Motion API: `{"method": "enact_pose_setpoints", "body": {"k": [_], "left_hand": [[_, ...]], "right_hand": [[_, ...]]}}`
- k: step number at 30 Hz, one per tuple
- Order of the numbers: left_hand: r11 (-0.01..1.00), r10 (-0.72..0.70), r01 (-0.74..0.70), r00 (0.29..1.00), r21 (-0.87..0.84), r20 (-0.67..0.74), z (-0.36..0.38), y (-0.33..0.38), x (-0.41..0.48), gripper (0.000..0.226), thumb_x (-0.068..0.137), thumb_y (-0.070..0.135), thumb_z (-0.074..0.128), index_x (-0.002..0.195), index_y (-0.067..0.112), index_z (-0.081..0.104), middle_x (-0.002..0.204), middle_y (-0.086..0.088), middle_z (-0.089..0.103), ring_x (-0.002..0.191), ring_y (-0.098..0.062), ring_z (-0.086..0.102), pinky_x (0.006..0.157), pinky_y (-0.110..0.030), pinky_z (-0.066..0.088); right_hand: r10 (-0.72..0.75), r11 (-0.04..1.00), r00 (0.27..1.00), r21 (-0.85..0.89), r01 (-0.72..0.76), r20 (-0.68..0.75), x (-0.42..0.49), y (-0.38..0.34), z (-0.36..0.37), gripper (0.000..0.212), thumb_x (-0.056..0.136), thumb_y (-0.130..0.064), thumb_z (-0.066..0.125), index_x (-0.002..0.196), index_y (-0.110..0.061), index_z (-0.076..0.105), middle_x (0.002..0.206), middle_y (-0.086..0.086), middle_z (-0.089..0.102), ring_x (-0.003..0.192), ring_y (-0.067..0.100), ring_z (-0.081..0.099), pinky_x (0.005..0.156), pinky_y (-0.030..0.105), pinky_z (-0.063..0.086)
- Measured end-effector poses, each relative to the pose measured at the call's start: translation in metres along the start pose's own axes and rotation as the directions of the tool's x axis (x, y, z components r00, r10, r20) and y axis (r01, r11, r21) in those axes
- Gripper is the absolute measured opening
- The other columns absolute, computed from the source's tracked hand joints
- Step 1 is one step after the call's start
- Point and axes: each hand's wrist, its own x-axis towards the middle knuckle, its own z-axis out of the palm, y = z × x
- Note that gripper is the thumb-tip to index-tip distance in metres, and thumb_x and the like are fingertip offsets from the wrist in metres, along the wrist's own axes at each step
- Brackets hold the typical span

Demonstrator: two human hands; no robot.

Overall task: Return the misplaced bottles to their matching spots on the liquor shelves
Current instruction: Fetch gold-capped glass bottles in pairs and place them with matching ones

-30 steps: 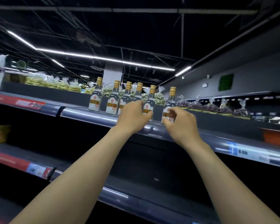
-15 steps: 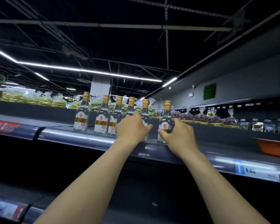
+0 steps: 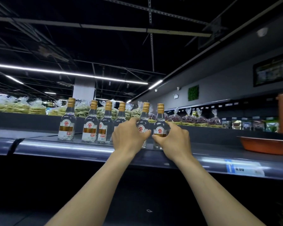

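Six clear liquor bottles with gold caps and red-and-white labels stood upright in a row on the top shelf (image 3: 64, 148), from the leftmost bottle (image 3: 67, 126) to the sixth bottle (image 3: 160, 123) at the right end. Both arms reached up to that right end.

The right hand (image 3: 174, 141) held the sixth bottle, its grip half closed. The thumb lay across the lower front of the label and the fingers curved round the right side of the glass. The bottle stood with its base on the shelf.

The left hand (image 3: 131, 136) hid the lower part of the fourth bottle (image 3: 121, 111). Its grip seemed to close on the fifth bottle (image 3: 145, 111), fingers at the shoulder and thumb at the label, though the hand covered much of the contact. The fifth and sixth bottles stood just beside each other, and the two thumbs nearly met between them.

Behind the row lay clear bags of green snacks (image 3: 82, 110) and, further right, bags of dark red goods (image 3: 188, 119). An orange basin (image 3: 265, 145) sat on the same shelf well to the right, with a blue-and-white price tag (image 3: 243, 168) on the shelf edge below it.
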Motion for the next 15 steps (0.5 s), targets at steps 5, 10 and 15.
{"method": "enact_pose_setpoints", "body": {"k": [5, 10, 15], "left_hand": [[0.979, 0.06, -0.055, 0.998, -0.194, 0.018, -0.003, 0.011, -0.003, 0.062, 0.073, 0.051, 0.084, 0.124, 0.021, 0.067, 0.106, 0.004, 0.074, 0.098, -0.018, 0.069, 0.084, -0.037, 0.056], [0.907, 0.114, -0.113, 0.993, -0.406, -0.022, -0.005, 0.037, -0.006, 0.054, 0.072, 0.043, 0.086, 0.117, 0.019, 0.068, 0.102, 0.01, 0.068, 0.092, -0.014, 0.065, 0.082, -0.034, 0.055], [0.822, 0.184, -0.173, 0.982, -0.543, -0.036, -0.011, 0.092, -0.034, 0.05, 0.068, 0.044, 0.09, 0.108, 0.019, 0.072, 0.086, 0.014, 0.063, 0.077, -0.01, 0.063, 0.073, -0.031, 0.055]], "right_hand": [[-0.05, 0.998, 0.994, 0.022, 0.052, -0.093, -0.006, -0.002, -0.013, 0.063, 0.076, -0.049, 0.083, 0.132, -0.026, 0.064, 0.076, -0.019, 0.06, 0.081, 0.012, 0.061, 0.062, 0.022, 0.041], [-0.131, 0.991, 0.973, 0.001, 0.133, -0.192, -0.008, 0.0, -0.052, 0.048, 0.075, -0.045, 0.086, 0.116, -0.028, 0.068, 0.084, -0.015, 0.073, 0.078, 0.006, 0.068, 0.063, 0.01, 0.047], [-0.088, 0.995, 0.969, -0.055, 0.077, -0.233, -0.028, 0.014, -0.129, 0.041, 0.073, -0.043, 0.089, 0.102, -0.027, 0.066, 0.08, -0.021, 0.07, 0.078, -0.003, 0.065, 0.07, 0.006, 0.043]]}}
